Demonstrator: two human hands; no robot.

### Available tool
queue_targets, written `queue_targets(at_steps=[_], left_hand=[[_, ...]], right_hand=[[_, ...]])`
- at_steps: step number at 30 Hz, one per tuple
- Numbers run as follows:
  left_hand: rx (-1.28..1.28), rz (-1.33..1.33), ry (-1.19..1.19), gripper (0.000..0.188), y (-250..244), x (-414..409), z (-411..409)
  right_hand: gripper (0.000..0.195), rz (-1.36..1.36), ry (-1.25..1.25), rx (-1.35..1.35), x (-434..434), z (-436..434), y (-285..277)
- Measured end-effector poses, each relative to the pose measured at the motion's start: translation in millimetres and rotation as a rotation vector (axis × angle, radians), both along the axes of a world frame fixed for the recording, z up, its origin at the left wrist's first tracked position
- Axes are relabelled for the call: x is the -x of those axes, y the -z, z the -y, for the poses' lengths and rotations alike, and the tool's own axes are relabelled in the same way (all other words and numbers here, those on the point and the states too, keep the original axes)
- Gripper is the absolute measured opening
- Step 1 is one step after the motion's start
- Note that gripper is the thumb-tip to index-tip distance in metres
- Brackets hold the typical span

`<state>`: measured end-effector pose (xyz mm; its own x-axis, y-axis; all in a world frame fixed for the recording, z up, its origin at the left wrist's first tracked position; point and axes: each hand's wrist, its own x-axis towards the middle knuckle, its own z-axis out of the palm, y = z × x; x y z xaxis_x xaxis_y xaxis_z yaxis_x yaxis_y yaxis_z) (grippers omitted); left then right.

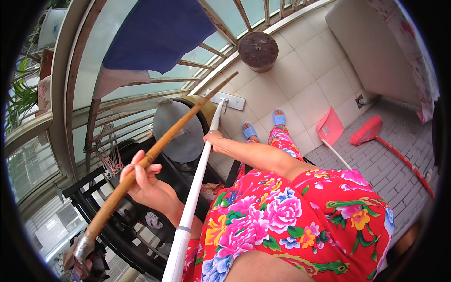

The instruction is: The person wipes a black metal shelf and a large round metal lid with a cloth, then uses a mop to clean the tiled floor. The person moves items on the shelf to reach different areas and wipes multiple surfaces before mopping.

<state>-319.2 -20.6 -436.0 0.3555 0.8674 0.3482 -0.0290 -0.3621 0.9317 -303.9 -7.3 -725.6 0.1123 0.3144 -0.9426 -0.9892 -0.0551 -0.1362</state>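
Observation:
My left hand [149,185] is closed round a bamboo pole [183,121] that slants up across the view to a thin tip. Silvery tape [84,245] wraps its lower end, where dark and brownish cloth strips [92,262] hang. The white telescopic handle [193,192] of a flat mop is in my right hand [214,139], gripped near a grey ring. At its far end, the white mop head [230,101] rests on the floor tiles, partly hidden behind the bamboo pole. The handle's near end runs out of the picture at the bottom.
A round container with a grey lid [183,130] stands left of my feet. Beyond are a brown-topped round stool [259,49] and barred windows [243,16] with a blue cloth [160,35]. A pink dustpan [330,127] and red broom [368,130] lie right. Black furniture [105,218] stands left.

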Motion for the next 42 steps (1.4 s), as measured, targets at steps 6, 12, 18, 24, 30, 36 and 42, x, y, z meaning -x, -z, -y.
queue_targets(at_steps=[6, 12, 18, 24, 30, 36, 42], left_hand=[[0.202, -0.012, 0.134, 0.016, -6.1, 37.7, 30.8], [0.380, -0.074, 0.449, 0.016, -6.1, 58.7, 40.1], [0.300, -0.006, 0.742, 0.016, 8.6, 58.3, 38.4], [0.366, -0.016, 0.927, 0.013, 11.5, 40.6, 35.2], [0.475, -0.017, 1.000, 0.014, 23.2, 23.2, 28.6], [0.447, -0.075, 1.107, 0.011, 30.4, 9.6, 28.9], [0.571, -0.070, 1.029, 0.013, 23.4, 14.0, 34.5]], right_hand=[[0.017, -0.128, -0.005, 0.081, 17.6, -23.5, 39.9], [0.011, -0.016, 0.264, -0.015, 22.7, -21.9, 61.9], [0.006, -0.034, 0.273, -0.025, -1.7, 2.9, 34.3], [0.010, -0.096, 0.473, -0.098, -34.7, 43.5, 19.1], [0.008, -0.180, 0.711, -0.198, -51.7, 58.7, 30.8], [0.009, -0.113, 0.665, -0.174, -44.4, 61.0, 45.4], [0.010, -0.065, 0.625, -0.072, -27.0, 76.3, 40.6]])
